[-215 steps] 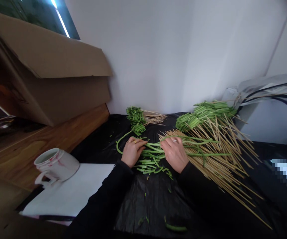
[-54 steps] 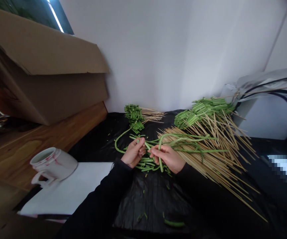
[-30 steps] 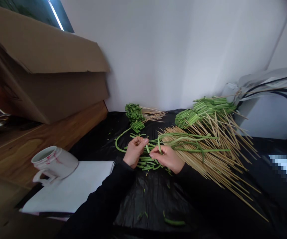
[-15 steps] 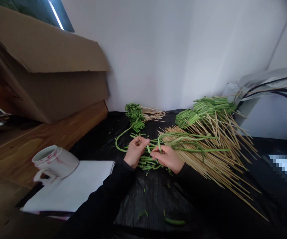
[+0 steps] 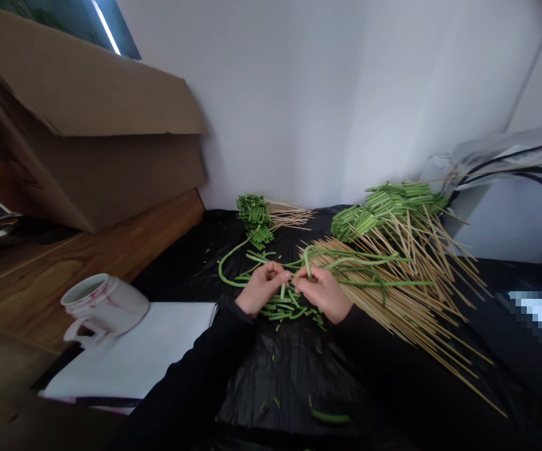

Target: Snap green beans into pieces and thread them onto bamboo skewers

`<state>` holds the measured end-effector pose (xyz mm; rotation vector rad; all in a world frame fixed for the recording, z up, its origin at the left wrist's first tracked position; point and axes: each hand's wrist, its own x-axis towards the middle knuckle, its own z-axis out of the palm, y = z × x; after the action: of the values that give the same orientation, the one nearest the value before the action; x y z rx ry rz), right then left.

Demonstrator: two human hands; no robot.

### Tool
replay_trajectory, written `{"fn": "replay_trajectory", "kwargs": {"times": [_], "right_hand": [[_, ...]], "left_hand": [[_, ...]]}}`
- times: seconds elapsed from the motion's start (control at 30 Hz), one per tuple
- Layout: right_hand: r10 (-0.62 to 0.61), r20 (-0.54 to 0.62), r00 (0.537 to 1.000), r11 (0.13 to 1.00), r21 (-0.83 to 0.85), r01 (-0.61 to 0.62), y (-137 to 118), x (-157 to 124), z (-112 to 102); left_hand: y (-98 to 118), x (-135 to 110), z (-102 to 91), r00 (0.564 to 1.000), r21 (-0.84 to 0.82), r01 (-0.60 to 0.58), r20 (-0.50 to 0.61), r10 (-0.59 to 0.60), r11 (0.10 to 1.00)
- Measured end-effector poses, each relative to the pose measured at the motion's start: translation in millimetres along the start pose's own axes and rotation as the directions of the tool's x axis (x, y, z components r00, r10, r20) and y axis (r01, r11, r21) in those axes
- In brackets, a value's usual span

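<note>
My left hand [image 5: 262, 289] and my right hand [image 5: 323, 292] meet over a small heap of short cut green stem pieces [image 5: 286, 305] on black plastic sheeting [image 5: 289, 369]. Both hands are closed in a pinch on one long green stem [image 5: 346, 258], which bends up and runs right over the loose bamboo skewers [image 5: 416, 294]. Another long stem [image 5: 226, 266] curves away to the left of my left hand.
Two bundles of skewered green pieces lie near the wall, a small bundle [image 5: 256, 219] and a bigger bundle [image 5: 383, 210]. A white mug [image 5: 104, 307] stands on a white sheet [image 5: 139, 351] at the left. A cardboard box [image 5: 83, 125] sits on the wooden surface [image 5: 125, 247].
My hands have drawn closer together and slightly away from me, both pinching the same stem. More short green pieces lie under them than in the earliest frame.
</note>
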<state>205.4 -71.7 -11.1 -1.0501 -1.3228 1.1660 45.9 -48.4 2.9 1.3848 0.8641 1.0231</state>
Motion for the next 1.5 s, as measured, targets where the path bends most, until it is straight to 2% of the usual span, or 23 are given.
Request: {"fn": "replay_trajectory", "kwargs": {"times": [0.13,0.27,0.47,0.53,0.63,0.7,0.8,0.87,1.07,1.2,1.3,1.4,1.5], "right_hand": [[0.036,-0.101,0.994,0.994,0.102,-0.026,-2.6,7.6,-10.3],[0.046,-0.13,0.99,0.984,0.179,-0.022,-7.2,11.0,-15.9],[0.06,0.081,0.995,0.954,0.288,-0.081,-12.2,5.3,-10.7],[0.054,0.104,0.993,0.956,0.281,-0.082,-10.6,3.9,-10.2],[0.035,0.133,0.99,0.968,0.244,-0.067,-4.9,3.9,-12.0],[0.016,0.144,0.989,0.973,0.226,-0.049,-1.4,4.7,-13.5],[-0.006,0.137,0.991,0.975,0.222,-0.025,0.5,5.4,-14.7],[-0.019,0.132,0.991,0.974,0.228,-0.012,0.1,5.5,-14.8],[-0.029,0.132,0.991,0.969,0.247,-0.005,-1.2,4.9,-13.4],[0.011,0.129,0.992,0.955,0.294,-0.049,-3.7,4.6,-12.9],[0.051,0.095,0.994,0.93,0.358,-0.082,-6.8,5.1,-13.8],[0.073,0.044,0.996,0.92,0.384,-0.084,-8.8,5.7,-14.5],[0.063,0.039,0.997,0.932,0.356,-0.073,-8.5,5.2,-13.6]], "left_hand": [[1.4,2.4,-6.4,0.995,-0.143,0.077,-0.046,-0.085,0.987],[7.2,7.5,-19.2,0.973,-0.405,0.129,-0.123,-0.194,0.905],[14.2,12.0,-34.0,0.95,-0.543,0.268,0.009,-0.313,0.796],[13.3,11.7,-32.8,0.938,-0.556,0.323,0.077,-0.339,0.766],[9.5,9.6,-26.8,0.924,-0.545,0.374,0.15,-0.352,0.75],[6.6,6.9,-21.6,0.928,-0.498,0.369,0.154,-0.339,0.785],[4.0,1.8,-14.8,0.936,-0.32,0.345,0.19,-0.297,0.882],[3.5,-1.4,-11.7,0.925,-0.191,0.337,0.252,-0.286,0.922],[2.0,-4.2,-10.5,0.896,0.003,0.29,0.351,-0.272,0.957],[-1.9,-3.3,-10.4,0.917,0.052,0.264,0.294,-0.268,0.963],[-3.8,-2.6,-8.4,0.94,0.029,0.25,0.233,-0.25,0.968],[-2.5,-0.5,-8.2,0.966,-0.145,0.228,0.154,-0.206,0.963],[2.5,4.4,-16.5,0.983,-0.415,0.178,0.042,-0.176,0.892]]}}
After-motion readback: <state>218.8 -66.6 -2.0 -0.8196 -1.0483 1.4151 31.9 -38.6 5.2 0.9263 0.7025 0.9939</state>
